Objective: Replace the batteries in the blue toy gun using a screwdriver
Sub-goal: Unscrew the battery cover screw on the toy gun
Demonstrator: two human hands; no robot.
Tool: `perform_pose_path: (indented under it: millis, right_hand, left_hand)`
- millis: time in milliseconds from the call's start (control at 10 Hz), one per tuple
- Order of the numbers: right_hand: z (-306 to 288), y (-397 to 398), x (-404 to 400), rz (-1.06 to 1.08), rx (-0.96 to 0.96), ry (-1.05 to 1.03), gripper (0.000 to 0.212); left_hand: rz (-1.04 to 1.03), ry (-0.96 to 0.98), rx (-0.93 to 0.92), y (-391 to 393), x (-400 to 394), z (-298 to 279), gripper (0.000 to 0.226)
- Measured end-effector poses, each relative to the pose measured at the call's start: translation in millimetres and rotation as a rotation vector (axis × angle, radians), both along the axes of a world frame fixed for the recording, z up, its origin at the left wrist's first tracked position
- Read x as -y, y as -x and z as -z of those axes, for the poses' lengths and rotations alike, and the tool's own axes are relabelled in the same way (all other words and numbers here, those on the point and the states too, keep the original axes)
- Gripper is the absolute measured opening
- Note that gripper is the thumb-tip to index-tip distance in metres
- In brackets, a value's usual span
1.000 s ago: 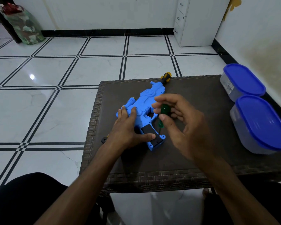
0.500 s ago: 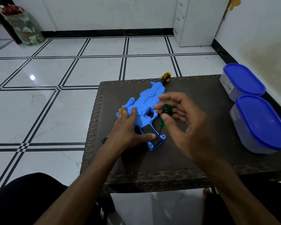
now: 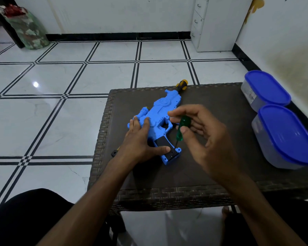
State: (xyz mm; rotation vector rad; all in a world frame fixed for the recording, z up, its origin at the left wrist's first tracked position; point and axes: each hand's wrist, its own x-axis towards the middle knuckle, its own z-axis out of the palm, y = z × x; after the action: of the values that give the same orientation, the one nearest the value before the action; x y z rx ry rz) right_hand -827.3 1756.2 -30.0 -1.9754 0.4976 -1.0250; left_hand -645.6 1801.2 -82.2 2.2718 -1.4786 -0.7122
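Two hands — left hand [image 3: 140, 139] presses toy gun [image 3: 160, 119], right hand [image 3: 204, 137] pinches screwdriver [image 3: 182, 127].

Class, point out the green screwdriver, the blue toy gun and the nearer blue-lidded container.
green screwdriver [image 3: 182, 126], head view, on its handle.
blue toy gun [image 3: 161, 110], head view, on its body.
nearer blue-lidded container [image 3: 284, 132], head view, on its lid.

My left hand [image 3: 140, 141] lies flat with fingers spread and thumb stretched out to the right, its forearm reaching in from the lower left. My right hand [image 3: 208, 139] is raised, fingertips [image 3: 183, 129] and thumb pinching a slim handle, wrist angled from the lower right.
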Motion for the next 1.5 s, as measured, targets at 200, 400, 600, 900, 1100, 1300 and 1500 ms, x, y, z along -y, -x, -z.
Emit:
perform_pose_path:
  millis: [200,400,600,900,1100,1300,1500]
  right_hand:
    - [3.1,-2.1,1.7,0.090,-0.037,0.170,0.019]
    - [0.6,-2.5,0.1,0.132,0.010,0.125,0.035]
    - [3.0,-0.6,-1.0,0.064,-0.007,0.112,0.026]
    - [2.7,-2.6,-0.3,0.073,0.008,0.098,0.038]
    - [1.5,-1.2,-1.5,0.052,-0.028,0.179,0.027]
    - [3.3,-1.5,0.8,0.075,0.016,0.157,0.021]
    - [2.1,1.9,-1.4,0.021,0.005,0.093,0.030]
  left_hand:
    - [0.006,-0.007,-0.008,0.1,-0.6,-0.5,0.118]
    - [0.001,-0.012,-0.005,-1.1,0.4,0.6,0.119]
    - [-0.001,-0.011,-0.010,-0.9,1.0,1.0,0.119]
    - [0.001,-0.011,-0.003,0.0,0.4,-0.8,0.119]
    - [0.003,-0.009,0.001,0.0,-0.2,-1.3,0.118]
    - [0.004,-0.014,-0.007,0.4,-0.9,-2.7,0.118]
    - [-0.001,-0.008,-0.005,0.2,-0.2,-2.0,0.118]
